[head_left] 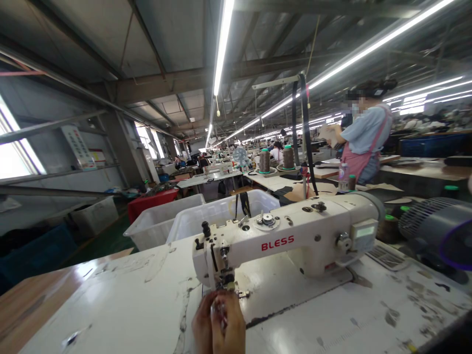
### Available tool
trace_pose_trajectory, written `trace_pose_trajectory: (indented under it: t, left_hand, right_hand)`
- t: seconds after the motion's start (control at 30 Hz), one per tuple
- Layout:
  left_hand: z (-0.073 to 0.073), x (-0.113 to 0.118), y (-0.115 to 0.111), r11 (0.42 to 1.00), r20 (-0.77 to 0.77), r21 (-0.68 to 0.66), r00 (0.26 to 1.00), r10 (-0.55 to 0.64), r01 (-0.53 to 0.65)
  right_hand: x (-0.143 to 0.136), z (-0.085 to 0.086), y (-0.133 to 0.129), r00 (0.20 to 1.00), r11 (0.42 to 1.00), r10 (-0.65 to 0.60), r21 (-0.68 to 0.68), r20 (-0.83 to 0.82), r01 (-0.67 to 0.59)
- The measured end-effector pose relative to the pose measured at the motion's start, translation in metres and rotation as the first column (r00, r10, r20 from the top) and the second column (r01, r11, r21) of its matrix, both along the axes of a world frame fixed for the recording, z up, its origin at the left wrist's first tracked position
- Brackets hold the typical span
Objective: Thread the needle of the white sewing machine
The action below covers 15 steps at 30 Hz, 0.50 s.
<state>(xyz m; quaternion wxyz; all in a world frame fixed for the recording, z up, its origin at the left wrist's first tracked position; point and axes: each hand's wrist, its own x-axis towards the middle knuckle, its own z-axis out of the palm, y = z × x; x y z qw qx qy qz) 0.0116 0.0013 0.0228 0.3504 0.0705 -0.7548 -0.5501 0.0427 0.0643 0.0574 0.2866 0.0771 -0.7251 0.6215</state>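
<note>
A white sewing machine (287,236) marked BLESS stands on the worn white table (121,300). Its needle head (223,275) hangs at the machine's left end. My left hand (202,325) and my right hand (230,319) are pressed together at the bottom edge of the view, just below the needle. Their fingers pinch something small and pale between them; I cannot tell what it is. Both hands are cut off by the frame at the wrist.
Two white plastic bins (165,221) stand behind the table. A dark fan (438,231) sits at the right. Thread cones (264,161) stand on a bench beyond. A person in a pink apron (363,142) works at the back right. Long rows of benches run away under strip lights.
</note>
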Motion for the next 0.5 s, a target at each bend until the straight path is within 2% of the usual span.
trace_pose_trajectory:
  t: [0.13,0.23,0.3,0.37,0.43,0.5]
  left_hand:
    - [0.0,0.004,-0.003,0.993,-0.01,-0.059,0.994,-0.107,0.107]
    - [0.002,0.008,-0.003,0.987,-0.021,-0.135,0.996,-0.09,0.087]
    - [0.002,0.007,-0.003,0.987,-0.011,-0.152,0.998,-0.055,0.053]
    - [0.001,0.005,-0.005,0.987,-0.007,-0.154,0.999,-0.043,0.042]
    - [0.0,0.004,-0.007,0.983,-0.016,-0.173,0.998,-0.063,0.059]
    - [0.0,0.004,-0.009,0.976,-0.023,-0.203,0.996,-0.091,0.084]
  right_hand:
    - [-0.006,0.003,0.004,0.981,0.987,0.161,-0.039,0.105,-0.158]
    - [-0.011,0.005,0.01,0.96,0.96,0.242,0.111,0.14,-0.258]
    - [-0.014,0.007,0.018,0.959,0.9,0.257,0.331,0.122,-0.283]
    - [-0.014,0.01,0.029,0.951,0.793,0.288,0.529,0.108,-0.301]
    - [-0.013,0.013,0.041,0.932,0.729,0.346,0.594,0.107,-0.339]
    - [-0.012,0.014,0.052,0.906,0.727,0.411,0.562,0.103,-0.394]
